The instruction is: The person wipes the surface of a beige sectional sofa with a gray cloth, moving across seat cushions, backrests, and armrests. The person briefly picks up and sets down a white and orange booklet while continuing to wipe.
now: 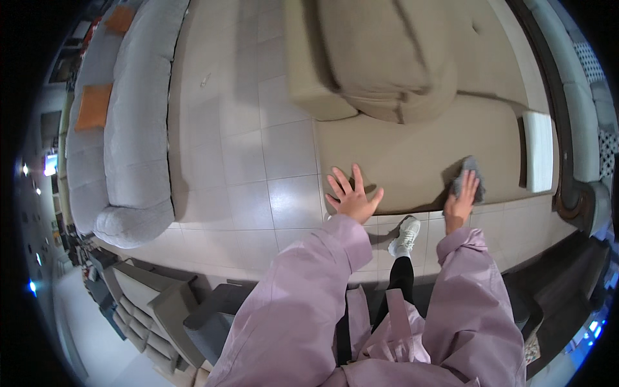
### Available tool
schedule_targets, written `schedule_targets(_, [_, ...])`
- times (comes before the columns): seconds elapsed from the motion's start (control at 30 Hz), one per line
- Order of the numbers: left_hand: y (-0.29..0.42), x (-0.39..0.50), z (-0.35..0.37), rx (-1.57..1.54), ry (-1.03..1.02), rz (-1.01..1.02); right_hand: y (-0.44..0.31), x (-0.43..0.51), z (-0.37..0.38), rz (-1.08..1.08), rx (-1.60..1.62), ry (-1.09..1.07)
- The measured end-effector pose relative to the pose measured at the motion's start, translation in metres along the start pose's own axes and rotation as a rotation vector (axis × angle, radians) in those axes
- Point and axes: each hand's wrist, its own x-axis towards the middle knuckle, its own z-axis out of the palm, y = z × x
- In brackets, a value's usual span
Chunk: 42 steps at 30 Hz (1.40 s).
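Note:
A beige upholstered sofa [411, 150] lies before me, with a large cushion [372, 53] resting on it at the upper middle. My right hand [462, 200] presses a grey cloth [474, 179] flat against the seat near its front edge. Over at the seat's near left corner, my left hand [355, 198] has its fingers spread and holds nothing. Whether that palm bears on the fabric I cannot tell. Part of the cloth is hidden beneath my right fingers.
A grey sofa [138, 121] with orange cushions [94, 106] stands to the left across the tiled floor [242, 159]. At the sofa's right end is a white block-shaped piece [538, 151]. A wood-trimmed sofa [563, 188] borders the right. Behind me are dark armchairs [213, 309].

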Motion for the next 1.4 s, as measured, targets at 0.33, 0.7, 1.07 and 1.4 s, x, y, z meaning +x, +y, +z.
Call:
schedule_targets(0.33, [-0.112,-0.031,0.012,-0.116,-0.126,0.443,-0.282,0.010,0.100,-0.657,-0.155,-0.507])
schedule_targets(0.7, [-0.143,-0.060,0.033,-0.070,-0.039,0.645,-0.287,0.000,0.095,-1.297,-0.207,-1.025])
schedule_targets(1.07, [-0.155,-0.059,0.023,0.083,-0.236,0.589,-0.244,-0.064,0.096,-1.204,0.150,-0.556])
schedule_targets(1.4, [-0.114,-0.020,-0.042,-0.122,-0.111,0.265,0.039,-0.021,-0.030,-1.020,-0.379,-0.523])
